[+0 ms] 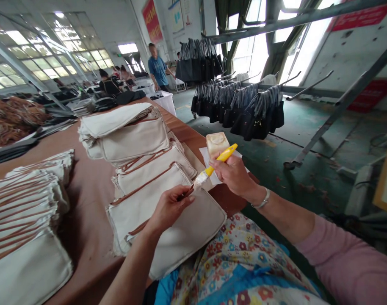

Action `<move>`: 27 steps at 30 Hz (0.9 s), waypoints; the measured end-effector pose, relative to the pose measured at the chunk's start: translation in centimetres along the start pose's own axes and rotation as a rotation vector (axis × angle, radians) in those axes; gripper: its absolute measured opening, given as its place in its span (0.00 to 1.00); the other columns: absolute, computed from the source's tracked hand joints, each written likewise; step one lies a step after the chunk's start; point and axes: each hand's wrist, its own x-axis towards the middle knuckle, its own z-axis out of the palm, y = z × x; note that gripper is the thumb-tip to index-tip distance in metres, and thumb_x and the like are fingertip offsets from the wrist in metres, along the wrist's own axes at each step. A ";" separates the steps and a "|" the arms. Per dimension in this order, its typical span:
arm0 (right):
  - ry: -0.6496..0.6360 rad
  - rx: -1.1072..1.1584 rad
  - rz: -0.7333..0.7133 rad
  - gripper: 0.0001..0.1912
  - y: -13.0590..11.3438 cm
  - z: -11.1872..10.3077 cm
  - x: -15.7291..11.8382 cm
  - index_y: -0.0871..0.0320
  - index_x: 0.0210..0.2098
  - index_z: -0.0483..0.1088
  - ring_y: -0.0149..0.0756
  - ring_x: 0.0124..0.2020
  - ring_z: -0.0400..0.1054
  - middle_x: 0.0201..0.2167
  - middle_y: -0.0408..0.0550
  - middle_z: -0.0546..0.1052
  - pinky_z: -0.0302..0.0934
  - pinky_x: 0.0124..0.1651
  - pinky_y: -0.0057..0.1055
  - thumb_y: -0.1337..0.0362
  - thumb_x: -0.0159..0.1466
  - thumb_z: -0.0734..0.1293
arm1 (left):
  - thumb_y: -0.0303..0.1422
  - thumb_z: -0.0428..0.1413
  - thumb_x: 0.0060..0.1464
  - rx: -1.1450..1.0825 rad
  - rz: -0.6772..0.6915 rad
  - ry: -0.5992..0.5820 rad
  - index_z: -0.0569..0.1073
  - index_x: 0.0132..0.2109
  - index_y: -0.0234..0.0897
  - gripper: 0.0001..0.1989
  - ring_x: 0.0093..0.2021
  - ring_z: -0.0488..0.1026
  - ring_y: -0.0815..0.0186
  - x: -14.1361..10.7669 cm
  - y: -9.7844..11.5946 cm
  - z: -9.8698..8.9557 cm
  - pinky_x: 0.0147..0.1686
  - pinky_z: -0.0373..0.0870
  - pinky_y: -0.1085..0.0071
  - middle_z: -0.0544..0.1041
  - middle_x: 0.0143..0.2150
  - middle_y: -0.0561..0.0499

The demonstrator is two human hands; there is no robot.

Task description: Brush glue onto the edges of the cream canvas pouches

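Observation:
My right hand (pixel 233 173) grips a paintbrush (pixel 223 156) by its yellow handle. The white-coated bristles touch the brown-edged corner of a cream fabric piece (pixel 187 228), close to the fingertips of my left hand (pixel 171 207). That hand pinches the brown trim edge of this piece, which lies partly over my lap. Just beyond my right hand stands a small cream-coloured container (pixel 217 143), resting on a white sheet (pixel 206 157). More cream pieces with brown trim (pixel 149 182) lie overlapped under and behind the one I hold.
A stack of cream pieces (pixel 133 140) sits farther back on the brown-covered table (pixel 88 203). Another row (pixel 28 212) fans out at left. Black bags (pixel 257 116) hang on a metal rack (pixel 320 140) at right. A person in blue (pixel 158 70) stands in the background.

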 end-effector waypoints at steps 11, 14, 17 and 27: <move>0.027 -0.271 -0.117 0.11 -0.3 -1.3 -0.9 0.58 0.32 0.71 0.29 0.19 0.58 0.18 0.38 0.66 0.55 0.23 0.26 0.57 0.67 0.67 | 0.39 0.61 0.56 0.220 0.006 0.122 0.77 0.39 0.36 0.10 0.31 0.71 0.68 -1.1 -0.6 2.2 0.31 0.66 0.75 0.78 0.31 0.53; 0.122 -0.204 -0.119 0.11 -0.3 -1.8 -0.1 0.57 0.33 0.70 0.28 0.17 0.57 0.16 0.37 0.65 0.52 0.21 0.26 0.56 0.66 0.68 | 0.38 0.62 0.55 0.385 0.102 0.200 0.77 0.38 0.38 0.09 0.32 0.73 0.68 -1.9 -0.9 2.6 0.33 0.67 0.75 0.79 0.32 0.53; -0.015 -0.032 -0.018 0.12 -0.3 -1.5 0.4 0.57 0.33 0.69 0.26 0.15 0.53 0.14 0.35 0.62 0.47 0.18 0.24 0.56 0.64 0.71 | 0.38 0.63 0.54 0.485 0.169 0.225 0.77 0.37 0.38 0.08 0.32 0.74 0.68 -2.5 -0.9 2.9 0.34 0.68 0.74 0.80 0.32 0.53; -0.360 0.207 0.299 0.10 -1.8 -2.9 1.5 0.59 0.31 0.67 0.20 0.12 0.43 0.15 0.32 0.60 0.35 0.14 0.20 0.65 0.55 0.73 | 0.39 0.62 0.55 0.459 0.095 0.182 0.79 0.34 0.39 0.08 0.30 0.75 0.68 -2.9 -0.3 3.6 0.31 0.67 0.75 0.81 0.29 0.53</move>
